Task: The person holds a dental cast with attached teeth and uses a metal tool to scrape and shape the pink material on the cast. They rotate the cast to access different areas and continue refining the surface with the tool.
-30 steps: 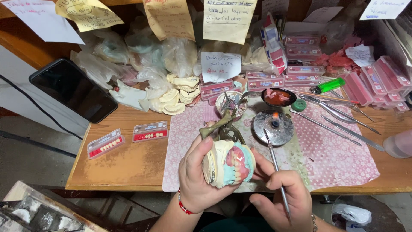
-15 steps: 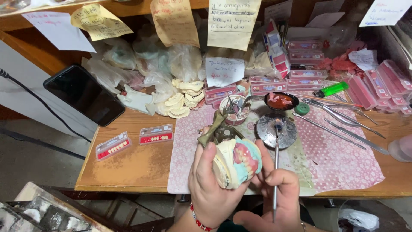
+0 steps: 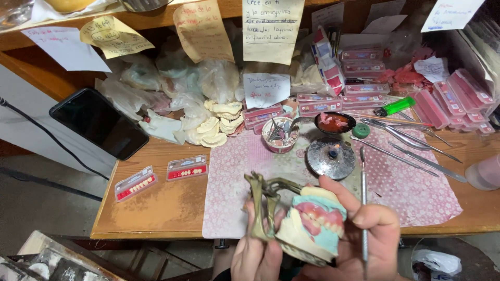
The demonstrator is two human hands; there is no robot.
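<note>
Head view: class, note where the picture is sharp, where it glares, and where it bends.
Head view: sharp on the dental model in the left hand; mild glare on the round metal lid; the shelf edge bows from wide-angle distortion.

open room is being left on the bare wooden desktop (image 3: pixel 156 208) at the near left, broken only by two tooth cards (image 3: pixel 161 176). the pink patterned mat (image 3: pixel 416 192) is being kept mostly free at its near right. the way forward is being blocked by a round burner (image 3: pixel 331 157), a small cup of tools (image 3: pixel 279 135), metal instruments (image 3: pixel 411 151) and plaster casts (image 3: pixel 216 125).
</note>
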